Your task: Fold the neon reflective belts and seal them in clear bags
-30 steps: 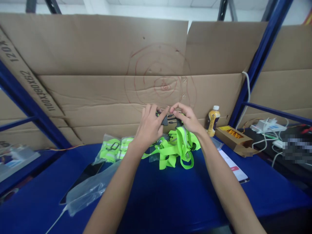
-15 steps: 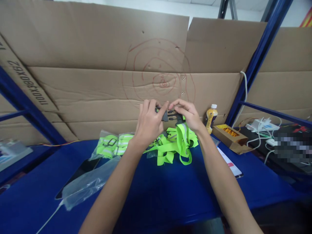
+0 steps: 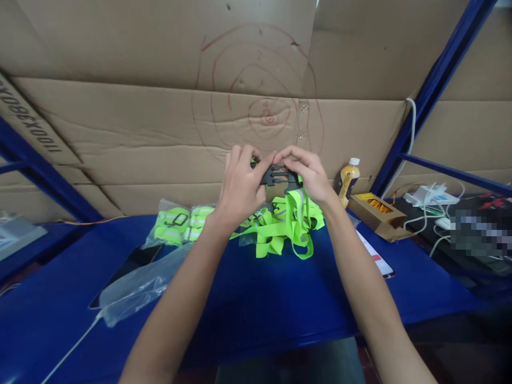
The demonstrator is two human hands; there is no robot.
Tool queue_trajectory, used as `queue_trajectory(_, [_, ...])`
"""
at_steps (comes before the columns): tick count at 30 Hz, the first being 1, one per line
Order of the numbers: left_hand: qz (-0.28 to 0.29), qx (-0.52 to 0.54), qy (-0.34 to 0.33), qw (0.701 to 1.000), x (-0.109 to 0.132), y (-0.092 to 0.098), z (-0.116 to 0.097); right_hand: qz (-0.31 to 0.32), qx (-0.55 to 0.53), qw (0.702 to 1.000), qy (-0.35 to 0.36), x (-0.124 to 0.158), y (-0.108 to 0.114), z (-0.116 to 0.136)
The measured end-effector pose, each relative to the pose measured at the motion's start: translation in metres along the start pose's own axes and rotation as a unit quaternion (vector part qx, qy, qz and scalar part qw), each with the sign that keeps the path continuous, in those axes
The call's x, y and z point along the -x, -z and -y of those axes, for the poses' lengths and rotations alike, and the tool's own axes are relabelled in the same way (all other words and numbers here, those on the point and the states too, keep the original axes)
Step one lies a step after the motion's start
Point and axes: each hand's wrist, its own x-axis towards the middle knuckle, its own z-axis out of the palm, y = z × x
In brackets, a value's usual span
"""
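The left hand (image 3: pixel 242 184) holds one half of a black buckle (image 3: pixel 270 176), the right hand (image 3: pixel 311 175) the pronged half (image 3: pixel 293 181), which faces the other (whether they touch is hard to tell). Green straps (image 3: pixel 276 230) lie heaped below on the blue table (image 3: pixel 256 298). A bottle (image 3: pixel 349 180) stands beside an open box (image 3: pixel 387 225), near the cardboard wall (image 3: pixel 140 122).

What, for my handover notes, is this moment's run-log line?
left hand: holds buckle socket; right hand: holds pronged half; halves: unfastened; green straps: below hands

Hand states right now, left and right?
Left hand: closed, holding the black socket half of a buckle.
Right hand: closed, holding the black pronged half.
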Motion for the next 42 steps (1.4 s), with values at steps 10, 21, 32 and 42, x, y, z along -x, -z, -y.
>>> queue_trajectory(10, [-0.027, 0.051, 0.003, 0.998, 0.0, -0.003, 0.0, 0.01, 0.001, 1.0, -0.001, 0.0, 0.004, -0.011])
queue_trajectory(21, [-0.02, 0.06, 0.013, 0.998, 0.001, -0.006, 0.008, 0.018, 0.099, 0.994, 0.032, -0.002, 0.011, -0.019])
queue_trajectory(32, [0.042, 0.014, 0.047, 0.998, 0.001, 0.0, -0.013, 0.074, 0.143, 0.987, 0.008, 0.005, 0.006, -0.013])
queue_trajectory(42, [0.04, 0.114, 0.014, 0.993, 0.006, -0.008, -0.02, 0.005, 0.201, 0.98, -0.001, 0.012, -0.027, -0.013])
